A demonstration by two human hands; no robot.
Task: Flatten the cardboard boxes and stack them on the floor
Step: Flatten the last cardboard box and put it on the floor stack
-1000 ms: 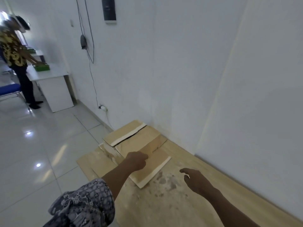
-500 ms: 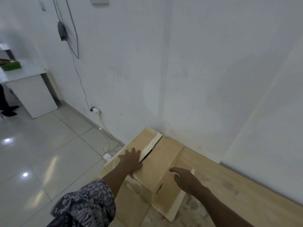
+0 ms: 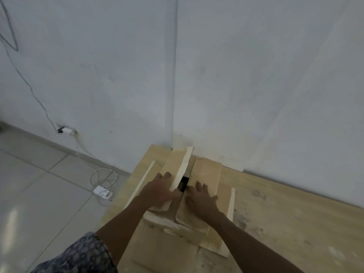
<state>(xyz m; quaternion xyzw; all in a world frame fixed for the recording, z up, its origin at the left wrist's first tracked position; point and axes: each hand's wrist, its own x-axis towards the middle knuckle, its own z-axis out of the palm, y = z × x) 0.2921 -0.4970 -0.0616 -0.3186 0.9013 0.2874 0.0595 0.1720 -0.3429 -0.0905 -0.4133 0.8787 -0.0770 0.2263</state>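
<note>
Both hands have closed in on the cardboard box in the wall corner, the left hand and right hand now spread flat on its top flaps beside the dark gap, so pressing it flat seems underway.

left hand flat on left flap | right hand flat on right flap, just beside left hand | gap between hands | box under both hands, on cardboard sheet | wall corner beyond fingertips | charger on floor, left of left hand
</note>
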